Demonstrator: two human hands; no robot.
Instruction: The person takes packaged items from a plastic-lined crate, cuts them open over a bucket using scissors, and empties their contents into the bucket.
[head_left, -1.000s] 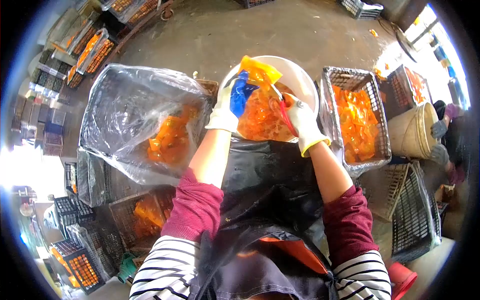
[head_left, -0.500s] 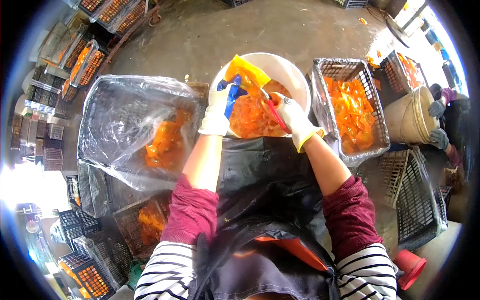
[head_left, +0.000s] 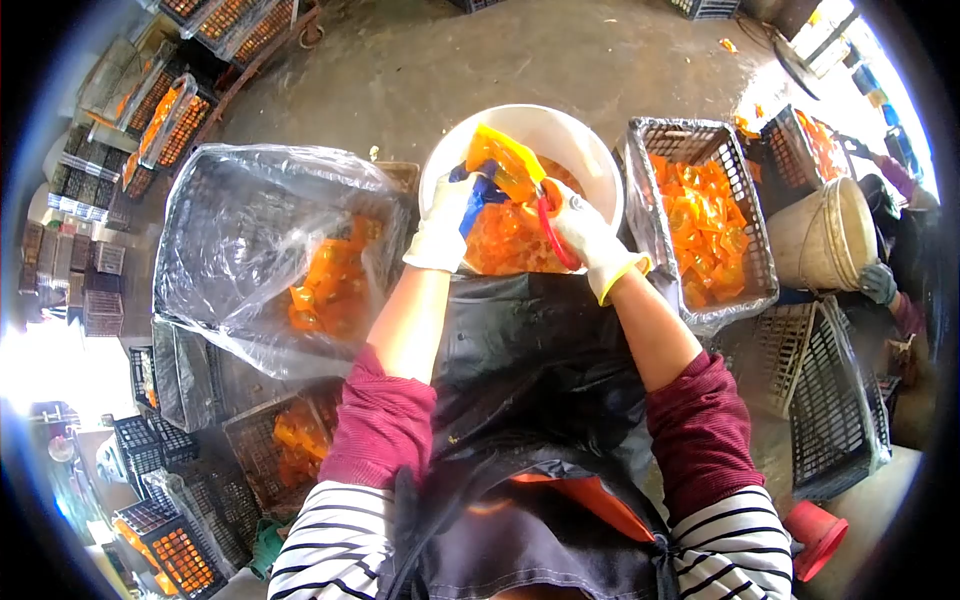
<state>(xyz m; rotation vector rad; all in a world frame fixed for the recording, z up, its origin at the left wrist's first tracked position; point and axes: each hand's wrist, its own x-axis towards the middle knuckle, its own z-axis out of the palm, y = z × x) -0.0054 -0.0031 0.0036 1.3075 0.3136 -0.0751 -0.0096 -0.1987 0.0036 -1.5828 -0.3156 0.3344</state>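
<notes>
In the head view my left hand [head_left: 443, 225], in a white glove with blue over the fingers, pinches a glossy, flat orange piece [head_left: 505, 160]. My right hand [head_left: 588, 232], also white-gloved with a yellow cuff, is closed around scissors with red handles [head_left: 550, 238]. Their blades are hard to make out against the orange piece. Both hands are over a white tub [head_left: 606, 170], which holds more orange pieces [head_left: 512, 245] in its lower part.
On the left stands a plastic-lined crate [head_left: 200, 240] with orange pieces; a black crate [head_left: 765, 250] on the right holds more. Beyond it are a whitish bucket [head_left: 815, 235] and a co-worker's gloved hand [head_left: 878, 284]. A red container [head_left: 818, 540] sits lower right.
The orange piece has shifted slightly right and down, and my hands are closer together. One of the co-worker's hands has left the bucket's rim and moved up toward the far crate.
</notes>
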